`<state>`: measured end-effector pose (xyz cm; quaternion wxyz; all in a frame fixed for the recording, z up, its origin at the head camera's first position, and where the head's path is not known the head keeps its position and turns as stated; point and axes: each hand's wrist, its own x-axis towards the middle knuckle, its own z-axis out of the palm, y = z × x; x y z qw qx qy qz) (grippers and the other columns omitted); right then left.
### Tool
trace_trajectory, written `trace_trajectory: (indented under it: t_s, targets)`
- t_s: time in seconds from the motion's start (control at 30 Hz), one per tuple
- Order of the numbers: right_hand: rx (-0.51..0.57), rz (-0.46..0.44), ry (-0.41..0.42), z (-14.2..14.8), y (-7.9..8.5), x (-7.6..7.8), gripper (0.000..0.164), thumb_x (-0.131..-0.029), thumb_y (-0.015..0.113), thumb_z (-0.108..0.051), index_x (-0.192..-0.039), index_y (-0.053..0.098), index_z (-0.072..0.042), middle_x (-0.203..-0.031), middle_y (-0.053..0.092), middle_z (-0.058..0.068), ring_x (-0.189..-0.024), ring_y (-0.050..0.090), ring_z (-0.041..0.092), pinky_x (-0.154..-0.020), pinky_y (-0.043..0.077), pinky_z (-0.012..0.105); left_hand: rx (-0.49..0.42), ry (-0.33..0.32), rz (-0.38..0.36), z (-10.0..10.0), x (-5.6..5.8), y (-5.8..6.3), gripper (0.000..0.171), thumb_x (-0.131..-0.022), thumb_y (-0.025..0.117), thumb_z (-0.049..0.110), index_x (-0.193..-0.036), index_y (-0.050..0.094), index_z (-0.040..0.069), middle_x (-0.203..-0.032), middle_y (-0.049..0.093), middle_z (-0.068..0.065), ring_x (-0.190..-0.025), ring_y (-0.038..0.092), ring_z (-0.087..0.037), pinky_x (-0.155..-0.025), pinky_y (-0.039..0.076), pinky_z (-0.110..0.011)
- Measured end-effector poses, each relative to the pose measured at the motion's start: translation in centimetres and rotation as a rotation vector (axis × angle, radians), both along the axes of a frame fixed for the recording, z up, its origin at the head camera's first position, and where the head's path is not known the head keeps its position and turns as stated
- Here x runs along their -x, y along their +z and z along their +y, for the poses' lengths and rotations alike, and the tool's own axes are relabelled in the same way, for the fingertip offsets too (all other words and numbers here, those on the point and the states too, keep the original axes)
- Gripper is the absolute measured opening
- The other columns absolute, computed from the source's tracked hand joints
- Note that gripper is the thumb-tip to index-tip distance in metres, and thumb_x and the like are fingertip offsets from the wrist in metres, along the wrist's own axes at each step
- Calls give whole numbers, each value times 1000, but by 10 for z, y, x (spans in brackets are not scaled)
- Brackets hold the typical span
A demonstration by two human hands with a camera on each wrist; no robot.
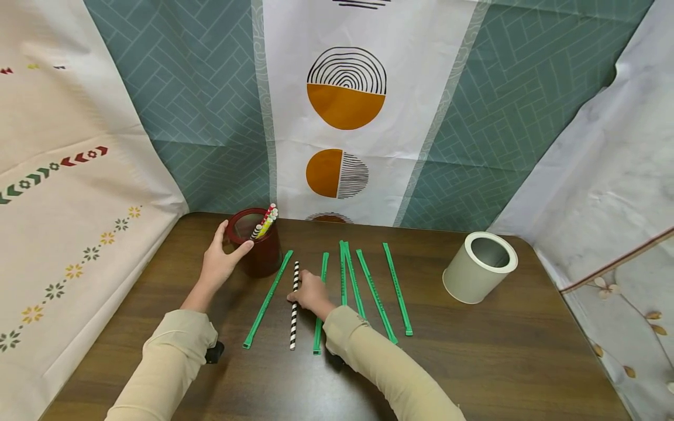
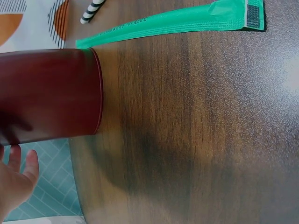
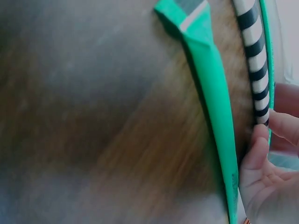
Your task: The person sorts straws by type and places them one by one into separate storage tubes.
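My left hand (image 1: 218,260) holds the near left side of a dark red cup (image 1: 265,257), its thumb across the front and fingers at the rim. Several paper straws (image 1: 268,220), with red, yellow and black-striped ones among them, lean out of that cup. Between thumb and finger, my right hand (image 1: 312,290) pinches a black-and-white striped straw (image 1: 293,327), close over the table. In the right wrist view the striped straw (image 3: 258,60) runs up from the fingertips. Green wrapped straws lie either side of it, one to the left (image 1: 267,301) and one under my right wrist (image 1: 317,336).
More green wrapped straws (image 1: 398,289) lie spread to the right on the brown wooden table (image 1: 500,351). A cream cylindrical container (image 1: 468,275) with an open top stands at the right. Patterned cloth (image 1: 447,117) hangs behind the table.
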<state>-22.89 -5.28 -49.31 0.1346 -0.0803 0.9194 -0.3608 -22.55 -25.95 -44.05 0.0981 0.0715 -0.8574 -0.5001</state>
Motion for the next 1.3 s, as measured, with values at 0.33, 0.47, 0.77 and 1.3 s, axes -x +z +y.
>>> trace_trajectory:
  t_s: [0.33, 0.47, 0.77, 1.3]
  targets:
    - [2, -22, 18, 4, 5, -1, 34, -71, 69, -9, -101, 54, -3, -52, 53, 1, -33, 45, 7, -34, 38, 18, 7, -1, -7, 0, 0, 0, 84, -79, 59, 46, -143, 9, 23, -135, 37, -17, -120, 36, -32, -93, 30, -55]
    - [137, -110, 14, 9, 3, 2, 34, -73, 66, -7, -104, 52, -1, -50, 48, 1, -34, 44, 9, -35, 39, 20, 5, 2, -5, 0, -1, 1, 84, -80, 59, 46, -143, 9, 23, -135, 37, -17, -120, 35, -32, -93, 30, -55]
    - [484, -265, 71, 20, 8, 10, 37, -74, 55, 5, -110, 43, 2, -57, 50, 4, -40, 46, 12, -40, 43, 24, 8, 3, 2, 0, -1, 1, 84, -80, 59, 45, -143, 9, 22, -136, 37, -17, -120, 36, -32, -93, 30, -55]
    - [667, -250, 159, 27, 75, 24, 29, -76, 48, 7, -102, 37, 0, -65, 50, 4, -49, 53, 16, -47, 46, 28, 15, 3, 7, 1, -1, 1, 83, -80, 59, 45, -143, 10, 21, -132, 40, -18, -119, 37, -32, -92, 31, -54]
